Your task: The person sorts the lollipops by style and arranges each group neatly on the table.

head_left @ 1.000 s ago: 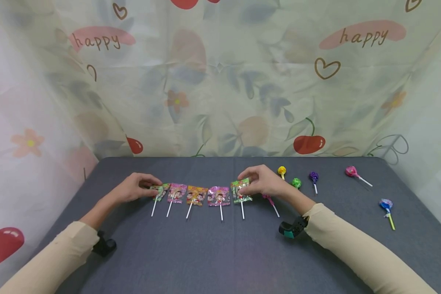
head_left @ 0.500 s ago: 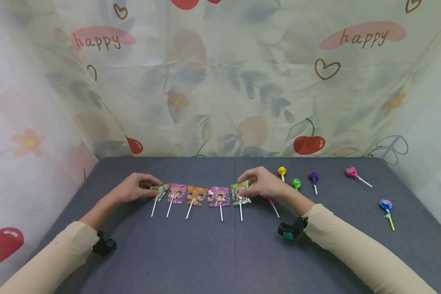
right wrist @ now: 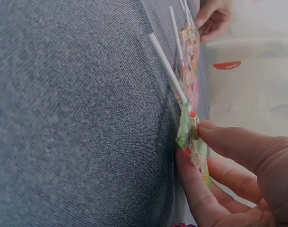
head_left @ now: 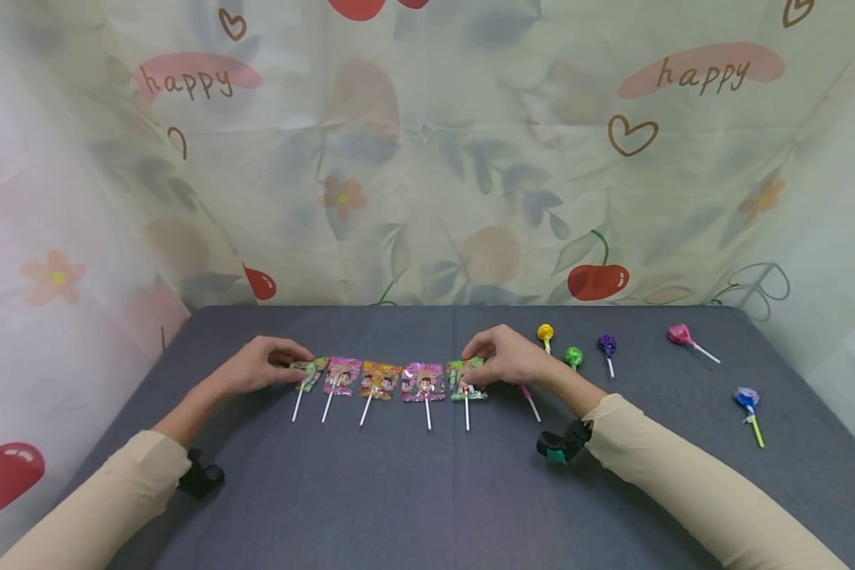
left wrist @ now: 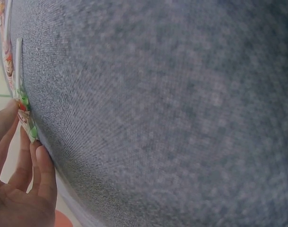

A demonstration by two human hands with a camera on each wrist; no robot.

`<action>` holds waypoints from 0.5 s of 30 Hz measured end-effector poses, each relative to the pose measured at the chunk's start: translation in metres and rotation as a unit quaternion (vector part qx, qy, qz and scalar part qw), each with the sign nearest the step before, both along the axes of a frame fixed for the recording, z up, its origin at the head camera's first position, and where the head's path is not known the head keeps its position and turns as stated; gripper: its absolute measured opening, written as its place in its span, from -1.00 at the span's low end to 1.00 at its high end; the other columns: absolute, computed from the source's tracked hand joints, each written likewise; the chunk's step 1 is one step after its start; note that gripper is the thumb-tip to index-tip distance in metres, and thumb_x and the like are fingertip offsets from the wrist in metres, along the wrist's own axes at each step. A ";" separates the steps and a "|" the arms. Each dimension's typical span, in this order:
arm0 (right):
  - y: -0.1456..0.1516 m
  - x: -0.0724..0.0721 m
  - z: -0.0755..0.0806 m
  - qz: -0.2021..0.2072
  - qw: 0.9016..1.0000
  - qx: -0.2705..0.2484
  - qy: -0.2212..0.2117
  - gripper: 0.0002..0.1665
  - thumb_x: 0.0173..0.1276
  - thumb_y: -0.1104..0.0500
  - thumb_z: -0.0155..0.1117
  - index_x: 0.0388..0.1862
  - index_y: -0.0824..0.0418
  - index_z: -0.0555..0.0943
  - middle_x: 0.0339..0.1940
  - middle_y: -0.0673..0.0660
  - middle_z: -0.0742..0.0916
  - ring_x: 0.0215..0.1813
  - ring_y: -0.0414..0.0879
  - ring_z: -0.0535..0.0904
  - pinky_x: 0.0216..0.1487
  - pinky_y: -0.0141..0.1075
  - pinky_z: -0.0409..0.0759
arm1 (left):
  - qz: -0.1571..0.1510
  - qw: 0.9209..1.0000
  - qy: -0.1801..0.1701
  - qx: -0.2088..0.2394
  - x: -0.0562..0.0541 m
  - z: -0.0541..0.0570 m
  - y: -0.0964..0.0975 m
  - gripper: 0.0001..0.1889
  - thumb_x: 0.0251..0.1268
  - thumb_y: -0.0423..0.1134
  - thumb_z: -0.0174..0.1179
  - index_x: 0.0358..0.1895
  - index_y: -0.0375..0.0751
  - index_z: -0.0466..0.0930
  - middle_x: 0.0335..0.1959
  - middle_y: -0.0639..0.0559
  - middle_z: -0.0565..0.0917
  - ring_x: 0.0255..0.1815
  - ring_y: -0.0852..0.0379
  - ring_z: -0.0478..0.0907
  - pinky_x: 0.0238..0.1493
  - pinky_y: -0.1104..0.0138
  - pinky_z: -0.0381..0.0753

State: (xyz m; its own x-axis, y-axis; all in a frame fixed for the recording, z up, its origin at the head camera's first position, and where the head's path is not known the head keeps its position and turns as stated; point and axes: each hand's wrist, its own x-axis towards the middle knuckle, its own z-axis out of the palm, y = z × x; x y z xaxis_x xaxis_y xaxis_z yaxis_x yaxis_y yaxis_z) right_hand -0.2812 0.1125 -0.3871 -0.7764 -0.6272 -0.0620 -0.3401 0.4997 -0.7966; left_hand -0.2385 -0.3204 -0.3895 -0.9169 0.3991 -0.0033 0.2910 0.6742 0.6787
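Five flat-wrapped lollipops form a row across the dark table, sticks toward me. My left hand (head_left: pixel 264 366) pinches the wrapper edge of the leftmost one, a green lollipop (head_left: pixel 316 374); in the left wrist view thumb and fingers meet at its wrapper (left wrist: pixel 25 116). At the row's right end, my right hand (head_left: pixel 511 356) grips another green lollipop (head_left: pixel 461 388), its thumb on the wrapper (right wrist: pixel 185 127). Between them lie a pink lollipop (head_left: pixel 343 376), an orange lollipop (head_left: pixel 381 381) and a purple-pink lollipop (head_left: pixel 423 382). Neighbouring wrappers sit close together.
Under my right wrist lies a pink lollipop (head_left: pixel 530 402), its head hidden. Farther right are round lollipops: yellow (head_left: pixel 545 333), green (head_left: pixel 573 358), purple (head_left: pixel 608 346), pink (head_left: pixel 681 334) and blue (head_left: pixel 748 397). A patterned curtain (head_left: pixel 427 158) hangs behind the dark table (head_left: pixel 370 491).
The right-end green lollipop has shifted slightly left and toward me, closer to the purple-pink one, with my right hand on it. My left hand has stayed in place.
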 end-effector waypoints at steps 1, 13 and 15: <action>0.000 0.000 0.000 -0.001 1.000 0.003 0.002 -0.58 0.25 0.22 0.56 0.03 0.39 0.69 -0.12 0.12 0.76 -0.06 -0.01 0.66 -0.03 -0.12 0.58 | -0.001 1.000 0.000 0.000 0.000 0.000 0.000 -0.70 0.35 -0.34 0.38 0.08 -0.41 0.68 -0.03 -0.20 0.71 -0.02 -0.11 0.65 -0.14 0.22 0.58; -0.001 0.000 0.002 0.010 0.998 0.034 0.048 -0.62 0.24 0.19 0.57 -0.04 0.35 0.72 -0.16 0.09 0.78 -0.04 0.02 0.69 0.03 -0.06 0.58 | 0.000 1.000 -0.004 0.002 -0.001 -0.001 -0.001 -0.69 0.34 -0.33 0.38 0.08 -0.41 0.68 -0.03 -0.20 0.71 -0.03 -0.09 0.64 -0.15 0.25 0.57; -0.001 0.000 0.002 0.007 0.998 0.041 0.052 -0.63 0.23 0.17 0.58 -0.05 0.33 0.73 -0.17 0.07 0.78 -0.04 0.01 0.69 0.04 -0.06 0.58 | -0.001 1.000 -0.004 0.002 -0.001 -0.001 -0.001 -0.69 0.34 -0.33 0.38 0.08 -0.41 0.68 -0.02 -0.20 0.70 -0.03 -0.09 0.64 -0.15 0.25 0.57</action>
